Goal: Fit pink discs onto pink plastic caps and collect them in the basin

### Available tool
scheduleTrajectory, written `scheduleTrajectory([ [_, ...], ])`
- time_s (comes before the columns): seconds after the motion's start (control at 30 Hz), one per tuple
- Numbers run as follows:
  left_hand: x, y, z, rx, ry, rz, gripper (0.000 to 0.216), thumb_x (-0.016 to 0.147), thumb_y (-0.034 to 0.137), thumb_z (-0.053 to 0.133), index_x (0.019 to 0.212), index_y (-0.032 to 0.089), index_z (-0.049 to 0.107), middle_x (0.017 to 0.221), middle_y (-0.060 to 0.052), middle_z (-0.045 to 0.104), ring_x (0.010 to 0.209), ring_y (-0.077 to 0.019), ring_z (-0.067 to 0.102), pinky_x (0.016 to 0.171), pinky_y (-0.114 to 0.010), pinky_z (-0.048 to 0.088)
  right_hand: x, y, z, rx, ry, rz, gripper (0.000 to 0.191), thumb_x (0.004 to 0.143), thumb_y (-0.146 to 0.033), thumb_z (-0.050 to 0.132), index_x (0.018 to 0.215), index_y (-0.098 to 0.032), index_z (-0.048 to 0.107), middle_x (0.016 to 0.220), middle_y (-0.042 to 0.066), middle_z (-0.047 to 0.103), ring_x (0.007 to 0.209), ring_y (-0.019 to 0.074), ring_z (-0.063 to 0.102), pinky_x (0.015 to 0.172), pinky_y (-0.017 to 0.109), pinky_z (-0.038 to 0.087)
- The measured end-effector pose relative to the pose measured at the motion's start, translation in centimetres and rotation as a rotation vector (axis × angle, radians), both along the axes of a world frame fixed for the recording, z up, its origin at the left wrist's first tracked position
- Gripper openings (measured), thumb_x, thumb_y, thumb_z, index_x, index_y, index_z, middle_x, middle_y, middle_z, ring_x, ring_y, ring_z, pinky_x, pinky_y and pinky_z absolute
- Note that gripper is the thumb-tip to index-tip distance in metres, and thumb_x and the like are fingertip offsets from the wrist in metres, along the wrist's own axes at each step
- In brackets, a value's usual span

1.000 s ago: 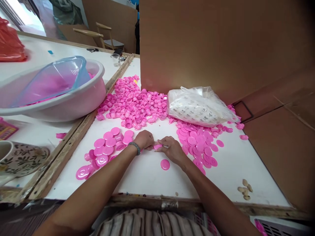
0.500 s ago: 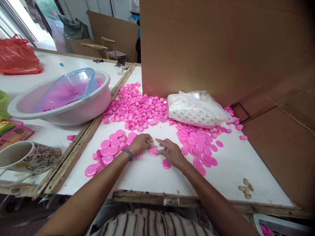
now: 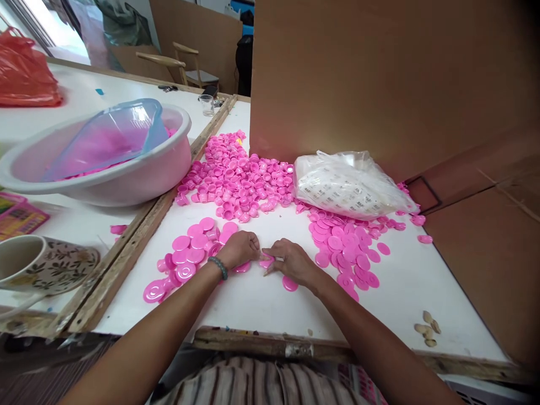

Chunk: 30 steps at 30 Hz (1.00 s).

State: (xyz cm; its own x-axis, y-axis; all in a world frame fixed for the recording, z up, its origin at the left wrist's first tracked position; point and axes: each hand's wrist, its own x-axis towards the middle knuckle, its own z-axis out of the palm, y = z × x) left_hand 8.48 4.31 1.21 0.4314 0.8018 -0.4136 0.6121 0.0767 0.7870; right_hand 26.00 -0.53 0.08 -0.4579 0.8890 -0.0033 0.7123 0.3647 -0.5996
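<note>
Fingers curled into a pinch, my left hand [image 3: 239, 249] is at the middle of the table, and what it holds is too small to make out. Facing it, my right hand [image 3: 294, 262] has its thumb and fingertips around the edges of a pink toy saucer [image 3: 266, 262] on the white tabletop. Another pink saucer [image 3: 289, 283] lies flat just below the right hand. Beside my left wrist is a group of pink saucers with a few cups [image 3: 185, 256]. To the right spreads a pile of loose pink saucers [image 3: 343, 247].
Small pink toy cups [image 3: 236, 174] are heaped at the back. A clear plastic bag of printed white labels [image 3: 346, 185] rests against the cardboard wall [image 3: 379, 79]. Across the wooden strip stand a large basin [image 3: 139, 185] and a floral mug [image 3: 63, 261]. Several shells [image 3: 428, 328] lie front right.
My right hand's fingertips have closed in around the saucer and come nearer to my left hand. The left hand remains pinched. The whole view has shifted slightly.
</note>
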Motion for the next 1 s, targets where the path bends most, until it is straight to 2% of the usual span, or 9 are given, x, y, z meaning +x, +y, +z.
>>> scheduleTrajectory([
  [0.3,0.4,0.5,0.1,0.033,0.108,-0.043,0.022,0.054,0.027,0.073,0.061,0.017,0.055,0.060,0.001,0.062,0.059,-0.0138,0.057,0.051,-0.021,0.038,-0.3,-0.4,0.5,-0.038,-0.007,-0.112,0.017,0.069,-0.042,0.067,0.070,-0.025,0.067,0.063,-0.001,0.054,0.068,0.0151,0.048,0.055,0.024,0.035],
  [0.4,0.3,-0.6,0.5,0.133,0.137,-0.028,0.020,0.062,0.030,0.069,0.070,0.017,0.055,0.065,-0.001,0.063,0.060,-0.0145,0.056,0.051,-0.022,0.037,0.1,0.0,1.2,-0.166,0.131,-0.052,0.025,0.070,-0.046,0.064,0.083,-0.025,0.068,0.073,-0.001,0.059,0.068,0.0141,0.053,0.057,0.024,0.039],
  [0.47,0.4,-1.8,0.8,0.295,0.167,0.012,0.022,0.068,0.034,0.064,0.080,0.018,0.055,0.074,-0.003,0.063,0.067,-0.0171,0.056,0.055,-0.025,0.038,0.3,1.1,1.6,-0.185,0.231,-0.092,0.031,0.077,-0.046,0.056,0.097,-0.024,0.066,0.086,0.001,0.063,0.075,0.0148,0.057,0.063,0.025,0.043],
  [0.53,0.7,-3.0,0.9,0.523,0.177,0.018,0.029,0.072,0.039,0.061,0.092,0.018,0.055,0.087,-0.006,0.063,0.082,-0.0212,0.054,0.065,-0.030,0.040,0.5,3.3,1.7,-0.052,0.245,-0.240,0.033,0.084,-0.043,0.047,0.104,-0.023,0.063,0.096,0.004,0.063,0.085,0.0163,0.057,0.074,0.028,0.044],
  [0.6,1.3,-3.9,0.9,0.712,0.166,-0.059,0.033,0.074,0.041,0.059,0.099,0.019,0.056,0.098,-0.008,0.060,0.096,-0.0246,0.049,0.078,-0.036,0.038,0.4,6.1,1.5,0.148,0.132,-0.391,0.031,0.087,-0.038,0.044,0.103,-0.020,0.063,0.098,0.007,0.062,0.091,0.0183,0.055,0.081,0.032,0.041],
  [0.7,1.7,-4.4,0.4,0.785,0.176,-0.218,0.021,0.077,0.037,0.058,0.089,0.020,0.059,0.096,-0.007,0.061,0.101,-0.0262,0.045,0.084,-0.041,0.032,0.2,9.7,1.0,0.261,-0.113,-0.370,0.027,0.082,-0.026,0.053,0.107,-0.019,0.061,0.107,0.010,0.056,0.099,0.0223,0.049,0.081,0.034,0.040],
  [0.77,1.3,-4.4,0.0,0.769,0.221,-0.233,0.012,0.077,0.030,0.058,0.081,0.019,0.060,0.087,-0.006,0.062,0.098,-0.0255,0.045,0.084,-0.042,0.031,0.2,10.7,0.5,0.254,-0.216,-0.297,0.027,0.078,-0.022,0.059,0.104,-0.020,0.062,0.107,0.010,0.053,0.100,0.0231,0.047,0.077,0.032,0.041],
  [0.87,0.1,-4.3,-0.1,0.766,0.290,-0.149,0.005,0.077,0.022,0.057,0.078,0.018,0.059,0.083,-0.006,0.061,0.094,-0.0241,0.046,0.084,-0.041,0.030,0.8,9.6,-0.1,0.224,-0.241,-0.254,0.021,0.077,-0.026,0.061,0.097,-0.021,0.064,0.100,0.006,0.053,0.090,0.0190,0.051,0.070,0.028,0.041],
  [1.0,0.4,-5.0,0.8,0.799,0.260,-0.114,0.016,0.078,0.032,0.056,0.086,0.017,0.058,0.089,-0.007,0.059,0.093,-0.0247,0.043,0.081,-0.041,0.033,2.4,6.1,-0.3,0.167,-0.198,-0.325,0.028,0.077,-0.041,0.058,0.097,-0.021,0.062,0.096,0.005,0.053,0.078,0.0150,0.053,0.064,0.025,0.040],
])
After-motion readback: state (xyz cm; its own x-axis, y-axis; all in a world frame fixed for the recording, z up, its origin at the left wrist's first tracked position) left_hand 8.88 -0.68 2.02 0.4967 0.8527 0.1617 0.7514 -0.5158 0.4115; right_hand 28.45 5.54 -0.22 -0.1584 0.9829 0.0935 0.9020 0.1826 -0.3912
